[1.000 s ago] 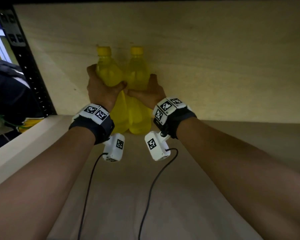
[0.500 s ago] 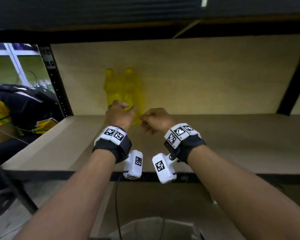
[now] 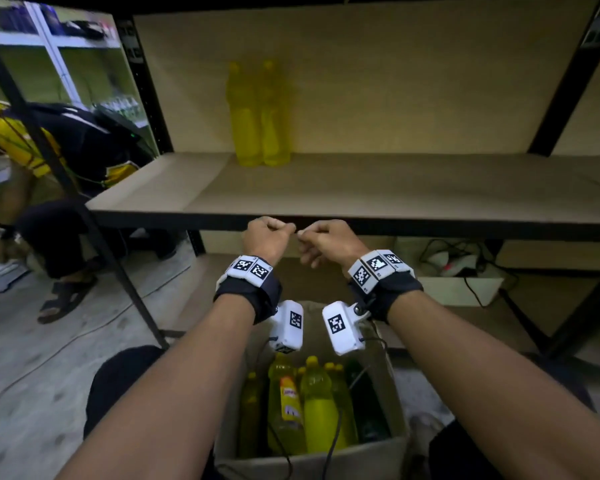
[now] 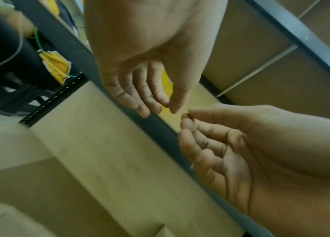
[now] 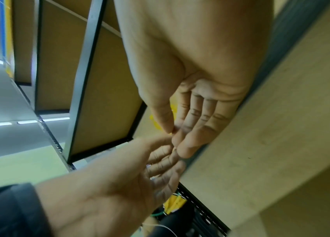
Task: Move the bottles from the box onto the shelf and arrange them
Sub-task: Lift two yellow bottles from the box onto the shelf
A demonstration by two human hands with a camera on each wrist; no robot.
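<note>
Hovering empty, head view: left hand [image 3: 269,237] and right hand [image 3: 326,242], each grip loosely curled, holding nothing. Two yellow bottles [image 3: 260,114] stand touching on the shelf [image 3: 361,188], beyond the grips; more bottles [image 3: 309,407] wait upright in the box [image 3: 400,410] below them.
Left wrist view: fingers [image 4: 139,91] relaxed — nothing held.
Right wrist view: same, fingers [image 5: 198,117] nearly straight.
Step judged: between loads — next, reach down, grasp bottle bodies.

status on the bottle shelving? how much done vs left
Done: two yellow plastic bottles stand side by side at the back of the wooden shelf. In hand: nothing; left hand and right hand are empty. Left: several yellow bottles in the cardboard box.
</note>
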